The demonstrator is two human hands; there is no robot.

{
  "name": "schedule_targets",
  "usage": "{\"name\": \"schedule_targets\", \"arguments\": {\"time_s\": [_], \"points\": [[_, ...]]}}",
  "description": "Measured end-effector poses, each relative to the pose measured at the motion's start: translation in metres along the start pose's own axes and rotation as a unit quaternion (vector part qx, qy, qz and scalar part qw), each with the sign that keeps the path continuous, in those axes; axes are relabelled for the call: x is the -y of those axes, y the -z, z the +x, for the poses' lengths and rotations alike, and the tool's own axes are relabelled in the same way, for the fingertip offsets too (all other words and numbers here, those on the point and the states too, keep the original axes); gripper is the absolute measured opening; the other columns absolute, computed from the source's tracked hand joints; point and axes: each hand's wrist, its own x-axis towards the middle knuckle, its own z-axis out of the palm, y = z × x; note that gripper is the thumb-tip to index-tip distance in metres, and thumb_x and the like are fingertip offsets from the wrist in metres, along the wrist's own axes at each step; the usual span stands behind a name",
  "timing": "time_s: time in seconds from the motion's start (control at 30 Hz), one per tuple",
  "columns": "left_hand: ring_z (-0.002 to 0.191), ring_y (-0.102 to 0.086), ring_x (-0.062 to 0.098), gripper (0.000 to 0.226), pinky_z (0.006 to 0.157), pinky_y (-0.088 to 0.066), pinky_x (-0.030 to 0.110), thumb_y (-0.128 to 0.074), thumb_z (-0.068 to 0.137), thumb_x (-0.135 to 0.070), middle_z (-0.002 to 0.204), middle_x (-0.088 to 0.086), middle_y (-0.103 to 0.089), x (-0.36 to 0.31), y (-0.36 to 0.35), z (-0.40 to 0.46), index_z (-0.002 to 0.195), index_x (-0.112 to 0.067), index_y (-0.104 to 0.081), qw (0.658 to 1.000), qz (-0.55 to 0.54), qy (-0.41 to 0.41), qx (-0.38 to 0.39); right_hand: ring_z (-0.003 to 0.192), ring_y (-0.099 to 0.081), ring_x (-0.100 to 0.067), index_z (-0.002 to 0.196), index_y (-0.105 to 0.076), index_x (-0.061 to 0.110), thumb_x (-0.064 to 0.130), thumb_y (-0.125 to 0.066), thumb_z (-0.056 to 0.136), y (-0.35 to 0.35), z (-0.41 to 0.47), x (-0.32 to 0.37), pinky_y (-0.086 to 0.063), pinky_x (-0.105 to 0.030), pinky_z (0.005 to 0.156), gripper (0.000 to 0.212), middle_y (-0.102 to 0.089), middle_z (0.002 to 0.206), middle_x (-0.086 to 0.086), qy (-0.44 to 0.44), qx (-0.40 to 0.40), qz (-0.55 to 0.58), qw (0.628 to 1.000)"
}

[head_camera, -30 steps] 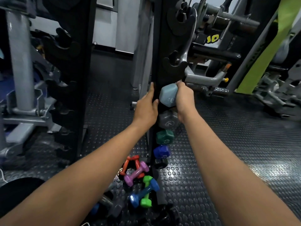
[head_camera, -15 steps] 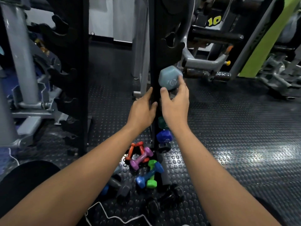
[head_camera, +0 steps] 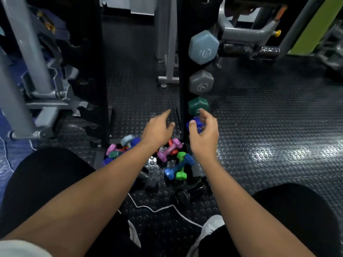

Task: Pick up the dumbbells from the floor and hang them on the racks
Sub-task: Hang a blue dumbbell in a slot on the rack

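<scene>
1. Both hands out over the studded rubber floor (head_camera: 269, 127) at the foot of the black rack (head_camera: 182, 75); each grip empty, fingers slack and spread.
2. Left hand (head_camera: 157, 129) hovering above the heap of loose dumbbells, forefinger stretched forward, touching nothing.
3. Right hand (head_camera: 205, 133) loosely curled just in front of the dark blue dumbbell (head_camera: 194, 125) on the rack's lowest visible peg, thumb near it; contact impossible to tell.
4. Hung in a column up the rack's right edge, largest at top: pale blue dumbbell (head_camera: 203, 47), grey dumbbell (head_camera: 201, 82), green dumbbell (head_camera: 197, 105), then the dark blue one. Sorted by size, judging by the order.
5. Left on the floor near the rack's base: pink dumbbell (head_camera: 169, 150), blue dumbbell (head_camera: 179, 166) crossed with a bright green dumbbell (head_camera: 181, 166), black dumbbells (head_camera: 189, 191) nearer the knees, more colours bunched behind the left forearm.
6. White cable (head_camera: 157, 209) trailing across the floor between the knees, a possible snag.
7. Task judged partly done; both grips free and low, well placed for lifting the next piece from the heap.
</scene>
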Motion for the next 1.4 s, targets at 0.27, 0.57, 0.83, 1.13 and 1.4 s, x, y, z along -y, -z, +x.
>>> {"name": "schedule_targets", "arguments": {"time_s": [0.27, 0.57, 0.83, 1.13, 1.4], "points": [[0.131, -0.061, 0.032, 0.062, 0.106, -0.053, 0.046, -0.061, 0.104, -0.039, 0.150, 0.009, -0.061, 0.021, -0.026, -0.022, 0.161, -0.027, -0.042, 0.992, 0.079, 0.006, 0.098, 0.127, -0.056, -0.013, 0.149, -0.056, 0.019, 0.028, -0.064, 0.103, -0.002, -0.030, -0.049, -0.049, -0.039, 0.112, 0.047, -0.055, 0.139, 0.004, -0.057, 0.052, -0.073, 0.994], [0.107, -0.069, 0.031, 0.048, 0.086, -0.060, 0.049, -0.061, 0.101, -0.032, 0.130, 0.003, -0.066, 0.050, -0.060, -0.033, 0.147, -0.031, -0.049, 0.968, 0.132, -0.026, 0.211, 0.125, -0.054, -0.014, 0.148, -0.056, 0.021, 0.031, -0.064, 0.101, -0.019, -0.051, -0.105, -0.046, -0.041, 0.111, 0.049, -0.056, 0.138, 0.002, -0.157, 0.089, -0.096, 0.979], [0.108, -0.069, 0.026, 0.071, 0.093, -0.060, 0.048, -0.065, 0.098, -0.031, 0.127, 0.003, -0.067, 0.098, -0.122, -0.027, 0.158, -0.043, -0.029, 0.952, 0.141, 0.026, 0.271, 0.121, -0.055, -0.019, 0.141, -0.059, 0.014, 0.032, -0.068, 0.100, -0.044, -0.037, -0.164, -0.047, -0.038, 0.105, 0.046, -0.056, 0.131, -0.003, -0.244, 0.077, -0.092, 0.962], [0.139, -0.055, 0.034, 0.073, 0.112, -0.049, 0.049, -0.063, 0.102, -0.038, 0.158, 0.008, -0.049, 0.133, -0.185, -0.026, 0.165, -0.023, -0.030, 0.940, 0.134, 0.058, 0.308, 0.120, -0.056, -0.029, 0.145, -0.052, 0.009, 0.030, -0.067, 0.101, -0.076, -0.033, -0.213, -0.042, -0.037, 0.102, 0.051, -0.048, 0.139, -0.010, -0.265, 0.132, -0.165, 0.941], [0.136, -0.057, 0.036, 0.082, 0.109, -0.051, 0.047, -0.068, 0.095, -0.039, 0.155, 0.008, -0.051, 0.150, -0.210, -0.020, 0.165, -0.025, -0.028, 0.933, 0.114, 0.072, 0.333, 0.124, -0.059, -0.037, 0.146, -0.051, 0.006, 0.032, -0.071, 0.100, -0.091, -0.029, -0.254, -0.047, -0.044, 0.104, 0.056, -0.042, 0.149, -0.014, -0.286, 0.151, -0.198, 0.925]]}}
